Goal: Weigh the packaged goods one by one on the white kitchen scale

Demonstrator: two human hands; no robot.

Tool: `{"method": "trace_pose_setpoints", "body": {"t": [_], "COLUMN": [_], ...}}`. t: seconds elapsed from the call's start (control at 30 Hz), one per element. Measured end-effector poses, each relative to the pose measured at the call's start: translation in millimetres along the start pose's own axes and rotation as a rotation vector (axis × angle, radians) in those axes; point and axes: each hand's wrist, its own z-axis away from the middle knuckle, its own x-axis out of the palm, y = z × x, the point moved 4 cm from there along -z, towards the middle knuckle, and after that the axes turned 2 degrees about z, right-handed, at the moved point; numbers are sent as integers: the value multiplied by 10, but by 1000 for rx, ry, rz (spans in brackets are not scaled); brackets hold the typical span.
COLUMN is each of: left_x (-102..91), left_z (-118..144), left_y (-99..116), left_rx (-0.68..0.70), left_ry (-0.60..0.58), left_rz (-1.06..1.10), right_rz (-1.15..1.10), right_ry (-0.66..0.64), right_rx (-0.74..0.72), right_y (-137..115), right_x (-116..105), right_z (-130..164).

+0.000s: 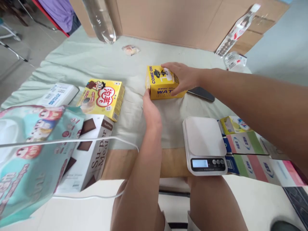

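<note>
Knees of the person show at the bottom edge, under the near edge of the table (134, 163). At that near edge sits a white kitchen scale (204, 144), platform bare, display facing the person.

Both hands are on a small yellow box (162, 84), which rests on the pale green cloth (84, 61) around the middle of the table. Left hand (150, 109): fingers held together, tips touching the box's near left corner. Right hand (184, 78): laid over the top and right side, fingers curled round it, gripping. The box stands flat on the cloth, not lifted.

Judgement: the step in hand is taking hold of the yellow box; the scale, empty and just near-right of it, looks the likely destination. That move would call for a clean lift and a level placement centred on the platform.

Containers: all cartons appear closed, contents unseen. Toward the left edge lie a yellow snack carton (102, 98), a white-and-brown carton (90, 150) and a teal printed bag (29, 154). By the right edge lies a row of small flat boxes (250, 150). Two clear plastic bottles (101, 19) lie at the far edge; whether they hold anything cannot be told.
</note>
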Motion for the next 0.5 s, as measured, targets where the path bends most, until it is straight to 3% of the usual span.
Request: {"method": "trace_pose_setpoints", "body": {"t": [0.2,0.37,0.5], "left_x": [17,-20,-98], "left_z": [63,-59,-181], "left_y": [142,21,-109], "left_rx": [-95,-67,29], "left_ry": [19,-13,-101], "left_rz": [143,150,52], "right_rz": [68,65,54], "right_ry": [39,143,106], "right_rx": [104,75,51], "right_y": [245,315,336], "right_x": [24,74,57], "right_z": [102,98,124]}}
